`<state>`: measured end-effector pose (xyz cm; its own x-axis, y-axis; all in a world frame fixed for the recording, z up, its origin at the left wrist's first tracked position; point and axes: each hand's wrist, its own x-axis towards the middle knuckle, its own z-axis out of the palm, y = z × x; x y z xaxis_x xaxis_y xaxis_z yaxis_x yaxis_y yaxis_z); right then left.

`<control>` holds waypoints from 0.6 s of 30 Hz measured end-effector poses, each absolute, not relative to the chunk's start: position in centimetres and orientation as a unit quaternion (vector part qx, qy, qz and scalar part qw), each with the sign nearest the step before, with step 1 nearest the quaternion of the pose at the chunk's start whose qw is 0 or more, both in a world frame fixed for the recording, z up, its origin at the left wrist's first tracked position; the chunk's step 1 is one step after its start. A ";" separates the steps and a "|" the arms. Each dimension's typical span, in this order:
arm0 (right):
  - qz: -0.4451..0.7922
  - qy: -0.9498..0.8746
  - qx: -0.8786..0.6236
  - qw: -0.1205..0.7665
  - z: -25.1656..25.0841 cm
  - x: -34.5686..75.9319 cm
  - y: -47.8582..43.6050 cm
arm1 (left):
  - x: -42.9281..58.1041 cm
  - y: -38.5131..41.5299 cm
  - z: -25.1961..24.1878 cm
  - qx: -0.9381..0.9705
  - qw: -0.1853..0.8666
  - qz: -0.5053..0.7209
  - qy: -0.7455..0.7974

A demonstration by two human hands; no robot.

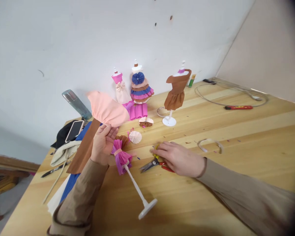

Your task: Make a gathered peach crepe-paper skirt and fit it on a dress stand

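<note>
My left hand point(104, 144) pinches the gathered edge of a peach crepe-paper piece point(108, 108), which fans out above the fingers. On the tabletop, my right hand point(178, 157) has its fingers curled on the handles of a pair of scissors point(151, 164), yellow and red, with the blades pointing left. Between the hands a small mannequin stand point(137, 188) lies on its side, wearing a magenta pleated dress point(120, 156) with a peach waistband. A pale pleated rosette point(135, 137) and a brown crepe piece point(123, 141) lie just beyond it.
Dressed mini mannequins stand at the back: one pink point(121, 88), one layered point(140, 87), one brown point(177, 90). To the left are a spray bottle point(76, 104), a phone point(74, 131) and brown paper point(85, 150). A tape ring point(210, 146), red cutter point(238, 107) and cable point(204, 100) lie right.
</note>
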<state>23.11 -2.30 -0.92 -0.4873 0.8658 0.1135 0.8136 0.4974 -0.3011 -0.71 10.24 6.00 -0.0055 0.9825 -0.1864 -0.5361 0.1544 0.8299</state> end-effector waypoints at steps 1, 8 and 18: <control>0.108 -0.860 -0.483 0.123 -0.8 23.2 -2.4 | -0.6 10.1 5.8 0.278 0.654 0.581 0.397; 0.105 -0.879 -0.450 0.114 -0.4 23.6 -2.6 | 0.7 8.7 5.0 0.269 0.697 0.535 0.394; 0.199 -0.854 -0.448 0.174 0.3 24.2 -3.2 | 1.3 7.8 3.9 0.269 0.718 0.501 0.401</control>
<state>24.18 -3.18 0.34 -0.5379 0.8346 0.1184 0.6962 0.5191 -0.4958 1.34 7.78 3.95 0.1766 0.9354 -0.3065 -0.5045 0.3534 0.7878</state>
